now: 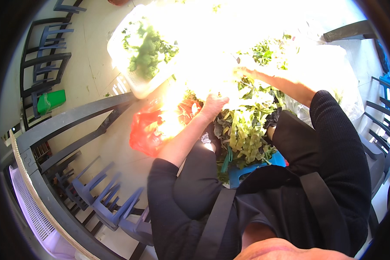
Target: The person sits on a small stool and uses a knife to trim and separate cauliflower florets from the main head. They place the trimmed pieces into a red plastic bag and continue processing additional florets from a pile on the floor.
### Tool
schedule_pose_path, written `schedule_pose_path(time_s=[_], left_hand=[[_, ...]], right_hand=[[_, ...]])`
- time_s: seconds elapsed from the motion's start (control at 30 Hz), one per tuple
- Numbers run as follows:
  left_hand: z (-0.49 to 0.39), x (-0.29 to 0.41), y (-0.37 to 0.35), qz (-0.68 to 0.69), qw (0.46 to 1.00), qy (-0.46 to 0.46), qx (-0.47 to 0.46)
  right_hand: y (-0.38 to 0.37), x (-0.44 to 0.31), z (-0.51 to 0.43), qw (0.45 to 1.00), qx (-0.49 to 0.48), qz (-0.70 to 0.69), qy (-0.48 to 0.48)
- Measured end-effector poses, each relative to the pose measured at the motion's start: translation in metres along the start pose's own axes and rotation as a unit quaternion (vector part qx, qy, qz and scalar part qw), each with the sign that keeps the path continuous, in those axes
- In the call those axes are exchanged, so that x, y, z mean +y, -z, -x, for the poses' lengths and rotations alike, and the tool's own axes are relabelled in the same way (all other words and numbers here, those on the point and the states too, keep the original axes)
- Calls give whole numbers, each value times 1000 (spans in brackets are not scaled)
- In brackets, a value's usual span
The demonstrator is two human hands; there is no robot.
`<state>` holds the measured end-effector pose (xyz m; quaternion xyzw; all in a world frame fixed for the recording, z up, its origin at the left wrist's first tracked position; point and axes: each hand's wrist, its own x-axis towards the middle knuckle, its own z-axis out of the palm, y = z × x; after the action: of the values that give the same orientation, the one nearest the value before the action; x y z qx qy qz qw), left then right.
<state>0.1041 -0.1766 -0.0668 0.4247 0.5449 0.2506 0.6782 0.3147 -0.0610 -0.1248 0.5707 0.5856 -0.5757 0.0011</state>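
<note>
Harsh glare washes out the middle of the view. My left hand (214,105) is over the near edge of a heap of leafy green vegetables (247,130), its fingers bent and partly lost in the brightness. Farther out, my right hand (246,71) reaches above the same heap, fingertips bleached out. Whether either hand holds a leaf or stem cannot be made out. The heap lies between my knees, some leaves pale and limp. Beside my left forearm sits a red plastic bag (144,133). Beyond it, a white plastic basket (138,86) contains dark green leaves (149,55).
A translucent plastic bag (339,74) stands right of my right forearm. More loose greens (269,53) lie beyond it. A blue plastic stool (235,177) shows below the heap. At left are a dark table frame (81,107), a green bin (53,101) and blue-grey stools (105,208).
</note>
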Motion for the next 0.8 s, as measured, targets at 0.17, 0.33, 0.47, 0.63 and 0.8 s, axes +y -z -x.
schedule_pose_path(time_s=[0.17,0.33,0.47,0.63,0.8], left_hand=[[-14,-1,-8,-371,897,-236,-37],[10,89,16,-234,970,15,-69],[74,171,-9,-149,971,-180,-49],[162,252,-63,-50,922,-382,-34],[256,256,-82,184,936,-301,3]], right_hand=[[19,31,16,943,-48,-317,-92],[57,-2,113,853,-16,-517,66],[78,-93,193,782,-58,-621,1],[75,-184,323,780,-108,-611,77],[46,-198,415,924,18,-349,154]])
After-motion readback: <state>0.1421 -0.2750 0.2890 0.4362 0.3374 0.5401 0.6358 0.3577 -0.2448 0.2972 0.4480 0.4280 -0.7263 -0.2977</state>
